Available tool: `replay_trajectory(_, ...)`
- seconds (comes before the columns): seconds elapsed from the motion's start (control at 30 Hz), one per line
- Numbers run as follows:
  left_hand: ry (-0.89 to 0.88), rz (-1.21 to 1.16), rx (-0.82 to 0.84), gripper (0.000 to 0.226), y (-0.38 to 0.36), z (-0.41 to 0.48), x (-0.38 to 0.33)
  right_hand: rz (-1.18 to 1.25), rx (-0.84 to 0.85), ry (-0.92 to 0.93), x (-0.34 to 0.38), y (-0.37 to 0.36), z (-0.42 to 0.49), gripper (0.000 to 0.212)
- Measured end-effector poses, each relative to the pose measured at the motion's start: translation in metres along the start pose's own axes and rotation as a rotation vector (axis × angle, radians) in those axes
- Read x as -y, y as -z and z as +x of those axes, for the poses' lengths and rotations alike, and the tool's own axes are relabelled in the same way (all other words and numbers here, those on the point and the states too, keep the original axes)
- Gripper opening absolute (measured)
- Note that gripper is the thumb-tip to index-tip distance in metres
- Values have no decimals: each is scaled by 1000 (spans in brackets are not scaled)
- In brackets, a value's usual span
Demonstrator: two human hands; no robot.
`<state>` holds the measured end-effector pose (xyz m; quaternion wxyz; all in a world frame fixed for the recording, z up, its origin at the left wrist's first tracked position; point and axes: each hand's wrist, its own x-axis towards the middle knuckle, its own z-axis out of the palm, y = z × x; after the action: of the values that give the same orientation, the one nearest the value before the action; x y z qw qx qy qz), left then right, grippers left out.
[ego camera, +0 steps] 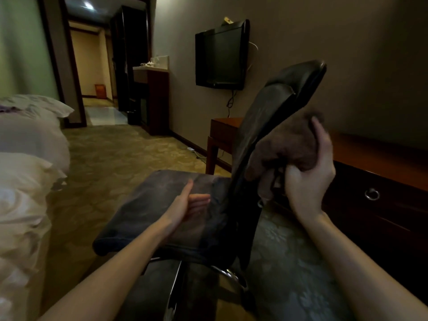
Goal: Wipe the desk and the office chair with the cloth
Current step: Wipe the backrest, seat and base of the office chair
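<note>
Wiping office chair backrest (pixel 261 117): right grip (pixel 308 179) clamped on bunched brown cloth (pixel 284 147), pressing it against backrest's right face, about mid-height. Backrest long axis tilted, running near-low to far-high; uncovered stretch lies up and far from cloth, so next stroke likely follows that line. Left grip (pixel 190 205) apart, fingers relaxed, over seat (pixel 143 205), contact unclear. Table (pixel 370 172) right of chair, nearer right grip.
</note>
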<state>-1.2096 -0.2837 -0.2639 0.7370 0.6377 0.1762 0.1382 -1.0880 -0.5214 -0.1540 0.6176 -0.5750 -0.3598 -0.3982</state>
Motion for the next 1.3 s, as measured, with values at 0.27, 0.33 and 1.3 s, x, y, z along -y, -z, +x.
replay_trajectory(0.27,28,-52,-24,75,-36,36,5,-733,215,233,11,-52,51,98)
replay_trajectory(0.33,47,-64,-41,77,-38,40,12,-901,300,256,0,-65,45,95)
replay_trajectory(1.3,28,656,-599,37,83,51,69,-388,173,33,-90,-82,61,80)
